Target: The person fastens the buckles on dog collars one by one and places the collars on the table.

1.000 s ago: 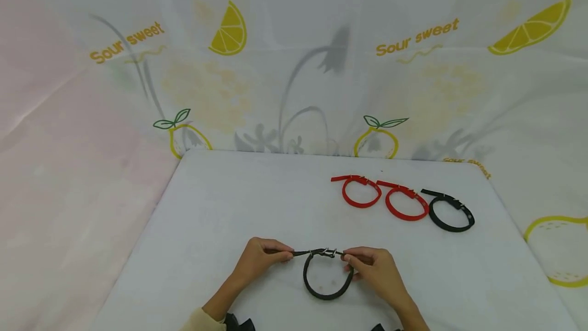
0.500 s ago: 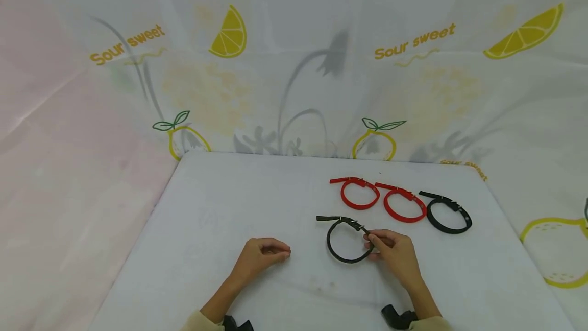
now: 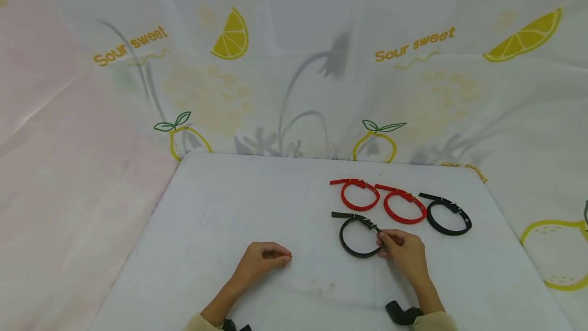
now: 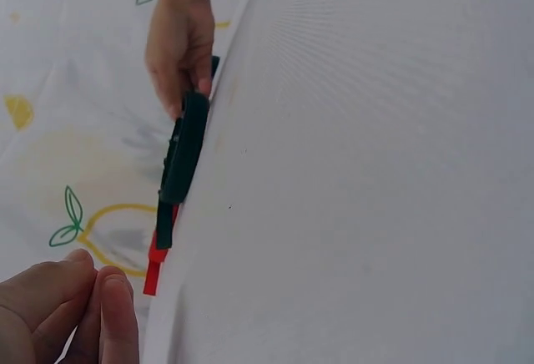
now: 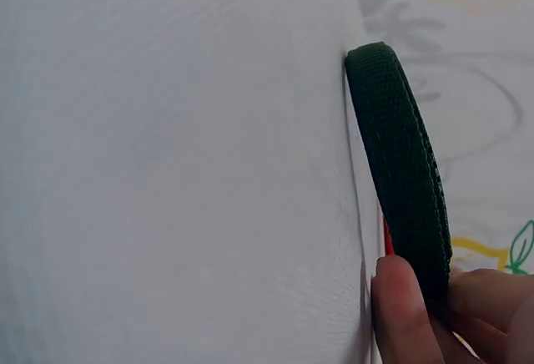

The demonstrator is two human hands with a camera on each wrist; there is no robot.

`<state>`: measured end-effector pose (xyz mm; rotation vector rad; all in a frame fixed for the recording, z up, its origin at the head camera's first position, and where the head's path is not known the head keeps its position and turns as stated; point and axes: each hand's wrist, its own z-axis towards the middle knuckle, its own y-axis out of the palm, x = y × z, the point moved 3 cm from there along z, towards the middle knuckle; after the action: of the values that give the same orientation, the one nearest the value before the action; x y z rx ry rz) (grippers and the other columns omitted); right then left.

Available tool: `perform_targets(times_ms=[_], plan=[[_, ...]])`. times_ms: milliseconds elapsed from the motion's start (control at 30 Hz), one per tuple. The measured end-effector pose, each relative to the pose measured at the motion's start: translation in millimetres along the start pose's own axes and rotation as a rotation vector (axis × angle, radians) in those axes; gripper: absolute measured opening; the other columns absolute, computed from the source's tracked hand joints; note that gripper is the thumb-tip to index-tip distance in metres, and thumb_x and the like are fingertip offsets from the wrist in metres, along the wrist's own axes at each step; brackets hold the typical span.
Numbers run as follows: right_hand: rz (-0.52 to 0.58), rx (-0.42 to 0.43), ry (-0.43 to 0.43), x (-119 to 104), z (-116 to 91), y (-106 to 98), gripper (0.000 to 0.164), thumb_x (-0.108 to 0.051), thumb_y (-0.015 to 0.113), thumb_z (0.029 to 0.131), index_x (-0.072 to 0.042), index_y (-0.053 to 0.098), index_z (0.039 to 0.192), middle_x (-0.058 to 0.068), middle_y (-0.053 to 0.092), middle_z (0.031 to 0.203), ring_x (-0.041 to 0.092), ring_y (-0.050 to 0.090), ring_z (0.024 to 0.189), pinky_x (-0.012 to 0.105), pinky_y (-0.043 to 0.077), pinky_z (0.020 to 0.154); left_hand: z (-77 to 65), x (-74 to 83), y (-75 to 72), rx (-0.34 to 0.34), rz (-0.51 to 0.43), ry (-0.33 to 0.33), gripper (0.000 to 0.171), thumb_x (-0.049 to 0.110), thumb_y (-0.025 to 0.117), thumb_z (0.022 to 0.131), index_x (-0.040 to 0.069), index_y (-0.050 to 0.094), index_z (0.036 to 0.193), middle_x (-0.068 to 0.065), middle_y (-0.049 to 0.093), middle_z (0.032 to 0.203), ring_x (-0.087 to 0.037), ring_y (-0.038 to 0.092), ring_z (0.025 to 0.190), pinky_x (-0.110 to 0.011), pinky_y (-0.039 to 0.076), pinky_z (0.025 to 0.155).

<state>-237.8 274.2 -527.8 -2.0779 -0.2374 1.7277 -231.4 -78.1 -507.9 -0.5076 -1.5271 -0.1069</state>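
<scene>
A buckled dark green collar [image 3: 360,255] of woven strap is pinched at its right side between the thumb and fingers of my right hand [image 3: 405,253]. Its loop and free strap end point left in the head view. The right wrist view shows the dark green collar [image 5: 396,143] close up, edge-on, between thumb and fingers. My left hand [image 3: 263,263] is near the front of the table, apart from the collar, with loosely bent fingers and nothing in them. In the left wrist view, the fingers of the left hand [image 4: 79,318] are close together.
Two red collars [image 3: 360,208] and a black collar [image 3: 449,232] lie in a row at the back right of the white table [image 3: 220,203], buckled into loops. Behind the table hangs a lemon-print cloth [image 3: 285,65]. A black wrist mount [image 3: 403,314] sits by the right sleeve.
My left hand has let go of the collar's strap end and stays about where it was. The right hand has carried the collar away and to the right, nearer the row.
</scene>
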Motion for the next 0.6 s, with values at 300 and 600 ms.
perform_targets(times_ms=[300, 600], plan=[[-0.346, 0.204, -0.124, -8.6, 1.2, -5.7, 0.022, -0.036, 0.063, 0.079, -0.017, 0.069, 0.088, -0.003, 0.066, 0.081, 0.011, 0.059, 0.078, 0.027, 0.046, 0.065, 6.5, -27.7, 2.7, -0.001, -0.007, 0.004, 0.017, 0.031, 0.068, 0.074, 0.018, 0.069, 0.085, 0.004, 0.066, 0.080, -0.014, 0.063, 0.071, -0.027, 0.051, 0.062], [-0.352, 0.175, -0.148, -14.9, 3.0, -4.0, 0.026, -0.037, 0.059, 0.081, -0.016, 0.067, 0.092, -0.002, 0.065, 0.083, 0.014, 0.058, 0.081, 0.025, 0.048, 0.061, 5.9, -11.4, -5.9, 0.011, 0.023, 0.006, 0.018, 0.025, 0.064, 0.080, 0.010, 0.068, 0.088, -0.004, 0.066, 0.081, -0.020, 0.063, 0.072, -0.028, 0.050, 0.062]])
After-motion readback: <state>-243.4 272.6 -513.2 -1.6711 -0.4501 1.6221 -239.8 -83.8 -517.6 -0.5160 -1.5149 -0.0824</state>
